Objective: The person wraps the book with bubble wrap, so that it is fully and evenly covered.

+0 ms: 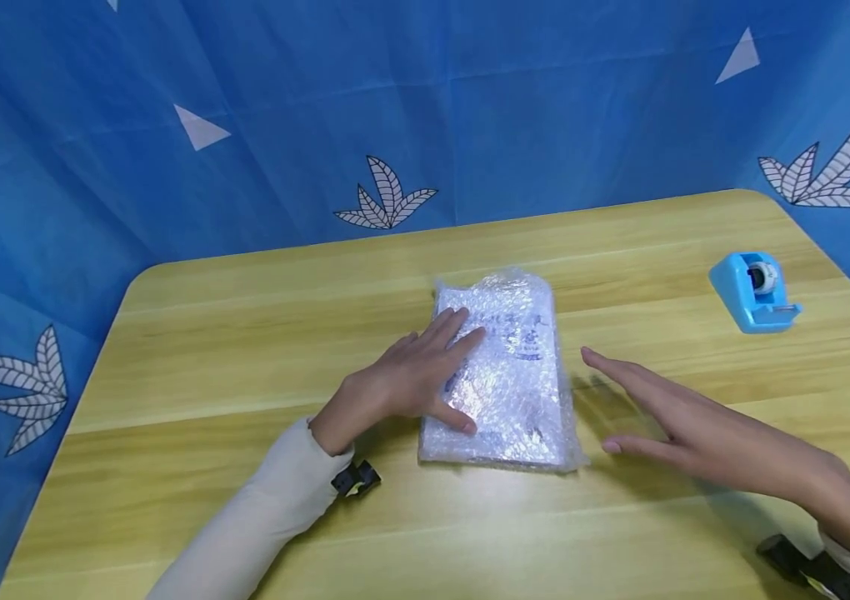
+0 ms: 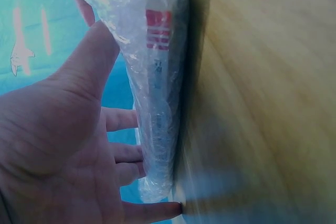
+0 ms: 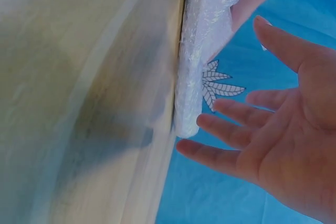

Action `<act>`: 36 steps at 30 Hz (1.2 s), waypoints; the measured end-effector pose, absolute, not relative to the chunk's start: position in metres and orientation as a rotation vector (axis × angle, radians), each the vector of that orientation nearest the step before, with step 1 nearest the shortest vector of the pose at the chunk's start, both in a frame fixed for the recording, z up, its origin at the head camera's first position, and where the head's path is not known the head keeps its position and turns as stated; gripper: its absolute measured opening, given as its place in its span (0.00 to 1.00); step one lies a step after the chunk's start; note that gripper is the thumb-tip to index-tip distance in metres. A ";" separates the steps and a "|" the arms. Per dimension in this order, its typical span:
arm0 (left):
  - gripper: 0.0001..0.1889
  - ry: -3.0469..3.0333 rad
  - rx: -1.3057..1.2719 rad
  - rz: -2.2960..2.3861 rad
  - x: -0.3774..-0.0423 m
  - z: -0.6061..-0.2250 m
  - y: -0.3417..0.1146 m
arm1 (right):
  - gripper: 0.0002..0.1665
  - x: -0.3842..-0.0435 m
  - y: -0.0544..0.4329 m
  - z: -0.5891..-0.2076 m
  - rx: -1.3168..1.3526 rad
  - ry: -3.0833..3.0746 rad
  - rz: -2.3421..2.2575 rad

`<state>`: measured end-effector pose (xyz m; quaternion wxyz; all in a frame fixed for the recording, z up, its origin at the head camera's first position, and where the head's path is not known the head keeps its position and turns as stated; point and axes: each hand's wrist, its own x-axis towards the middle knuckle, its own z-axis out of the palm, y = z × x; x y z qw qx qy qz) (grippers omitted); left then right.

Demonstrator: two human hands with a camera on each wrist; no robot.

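A book-shaped package in bubble wrap (image 1: 507, 392) lies flat on the wooden table, with printed characters showing through the clear wrap. My left hand (image 1: 421, 367) rests over its left side, fingers spread and thumb on the lower part. In the left wrist view, red and blue print shows on the package's side edge (image 2: 158, 66), and the little finger reaches down by the tabletop. My right hand (image 1: 702, 433) is held to the right of the package, apart from it, fingers straight and thumb spread. The right wrist view shows its palm (image 3: 294, 145) with nothing in it.
A blue tape dispenser (image 1: 751, 296) with a roll of tape stands at the table's right, beyond my right hand. Blue cloth (image 1: 305, 108) with leaf and triangle prints hangs behind the table (image 1: 207, 350) and at its sides.
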<state>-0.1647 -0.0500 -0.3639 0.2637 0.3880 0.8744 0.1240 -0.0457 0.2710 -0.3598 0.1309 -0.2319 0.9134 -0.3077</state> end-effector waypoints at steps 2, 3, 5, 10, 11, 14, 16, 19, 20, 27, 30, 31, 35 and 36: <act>0.63 2.363 1.052 0.335 -0.164 -0.364 -0.050 | 0.50 -0.043 0.272 -0.360 -0.662 2.657 -0.879; 0.63 2.364 1.057 0.336 -0.163 -0.364 -0.050 | 0.50 -0.041 0.273 -0.360 -0.656 2.663 -0.867; 0.63 2.368 1.063 0.334 -0.163 -0.364 -0.050 | 0.49 -0.037 0.276 -0.360 -0.641 2.671 -0.856; 0.63 2.376 1.065 0.319 -0.163 -0.364 -0.049 | 0.51 -0.026 0.283 -0.361 -0.618 2.687 -0.868; 0.63 2.376 1.064 0.318 -0.163 -0.364 -0.049 | 0.51 -0.023 0.285 -0.362 -0.600 2.687 -0.871; 0.63 2.381 1.063 0.322 -0.163 -0.364 -0.050 | 0.52 -0.016 0.291 -0.363 -0.529 2.696 -0.858; 0.63 2.381 1.060 0.320 -0.163 -0.363 -0.051 | 0.52 -0.011 0.297 -0.365 -0.481 2.716 -0.848; 0.63 2.386 1.057 0.328 -0.163 -0.363 -0.052 | 0.54 -0.003 0.306 -0.370 -0.476 2.763 -0.857; 0.63 2.387 1.055 0.328 -0.163 -0.362 -0.052 | 0.54 0.000 0.309 -0.372 -0.479 2.784 -0.855; 0.63 2.392 1.070 0.323 -0.164 -0.363 -0.052 | 0.59 0.024 0.326 -0.382 -0.473 2.903 -0.868; 0.63 2.390 1.076 0.323 -0.164 -0.363 -0.052 | 0.60 0.031 0.332 -0.385 -0.453 2.928 -0.864; 0.63 2.390 1.077 0.323 -0.164 -0.363 -0.051 | 0.60 0.032 0.334 -0.386 -0.430 2.939 -0.844; 0.63 2.386 1.082 0.317 -0.162 -0.362 -0.050 | 0.59 0.032 0.346 -0.388 -0.392 2.996 -0.793; 0.63 2.384 1.085 0.317 -0.162 -0.362 -0.049 | 0.58 0.031 0.350 -0.387 -0.370 3.005 -0.776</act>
